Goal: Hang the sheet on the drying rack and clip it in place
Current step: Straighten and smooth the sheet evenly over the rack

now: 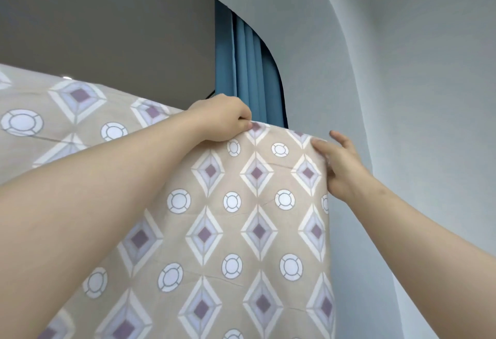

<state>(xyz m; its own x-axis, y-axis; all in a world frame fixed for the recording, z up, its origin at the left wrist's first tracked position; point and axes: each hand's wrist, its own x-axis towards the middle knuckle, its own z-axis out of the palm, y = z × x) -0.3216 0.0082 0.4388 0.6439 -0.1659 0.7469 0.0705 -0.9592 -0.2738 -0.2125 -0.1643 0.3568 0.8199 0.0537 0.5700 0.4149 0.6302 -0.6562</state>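
Observation:
A beige sheet (241, 220) printed with purple diamonds and white circles hangs folded over a high bar of the drying rack, which the cloth hides. My left hand (222, 120) is curled over the top fold and pinches the cloth there. At the sheet's right edge, my right hand (341, 164) holds the upper corner, thumb on the front face and fingers behind the edge. No clip is in view.
A blue curtain (247, 65) hangs behind the sheet's top edge. A pale wall (416, 97) fills the right side and a grey ceiling (107, 22) the upper left. More of the sheet stretches away to the left.

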